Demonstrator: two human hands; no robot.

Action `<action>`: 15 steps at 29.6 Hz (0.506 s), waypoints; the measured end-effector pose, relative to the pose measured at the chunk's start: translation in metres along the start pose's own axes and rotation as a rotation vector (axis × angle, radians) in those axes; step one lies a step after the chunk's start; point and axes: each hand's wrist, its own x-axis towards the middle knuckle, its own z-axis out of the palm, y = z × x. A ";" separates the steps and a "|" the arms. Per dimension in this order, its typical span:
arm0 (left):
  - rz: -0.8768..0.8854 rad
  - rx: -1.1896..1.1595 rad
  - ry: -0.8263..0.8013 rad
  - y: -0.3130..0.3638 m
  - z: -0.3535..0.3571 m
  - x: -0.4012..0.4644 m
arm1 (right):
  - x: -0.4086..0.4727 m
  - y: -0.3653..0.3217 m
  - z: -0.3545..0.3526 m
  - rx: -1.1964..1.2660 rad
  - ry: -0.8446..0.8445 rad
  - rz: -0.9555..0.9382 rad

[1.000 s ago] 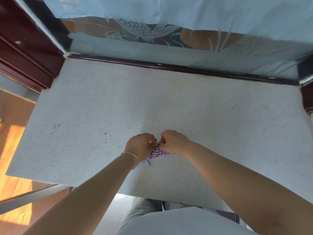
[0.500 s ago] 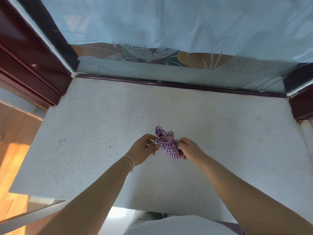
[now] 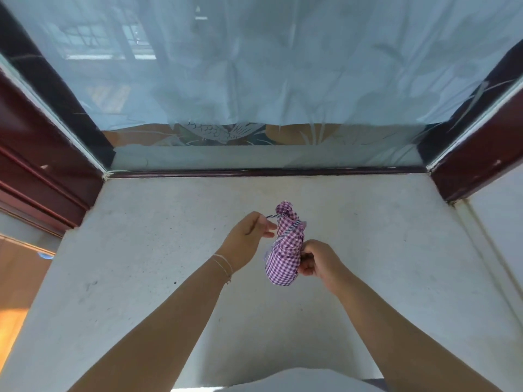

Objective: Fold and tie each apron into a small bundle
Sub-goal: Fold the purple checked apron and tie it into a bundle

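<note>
A purple-and-white checked apron [image 3: 284, 256] is rolled into a small bundle and held upright above the pale stone ledge [image 3: 141, 250]. My right hand [image 3: 318, 261] grips the bundle's lower right side with curled fingers. My left hand [image 3: 249, 230] pinches a thin striped tie [image 3: 272, 217] that runs from the bundle's knotted top and stretches out to the left. More of that striped tie crosses the bundle's middle.
A frosted window with a fish pattern [image 3: 254, 80] closes off the back of the ledge. Dark red wooden frames stand at the left [image 3: 42, 165] and right [image 3: 475, 157]. The ledge drops off at the left onto an orange floor [image 3: 19, 273].
The bundle has come up from the ledge and turned upright between my hands. My left hand has drawn the striped tie out to the left. The camera has tilted up towards the window.
</note>
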 end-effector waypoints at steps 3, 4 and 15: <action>-0.008 0.004 -0.014 0.008 0.013 0.001 | -0.008 0.014 -0.006 0.155 -0.028 -0.182; -0.014 0.020 -0.015 0.009 0.016 0.000 | -0.010 0.019 -0.008 0.208 -0.027 -0.269; -0.204 -0.204 -0.034 0.006 0.028 -0.010 | -0.036 0.011 -0.015 0.472 0.024 -0.599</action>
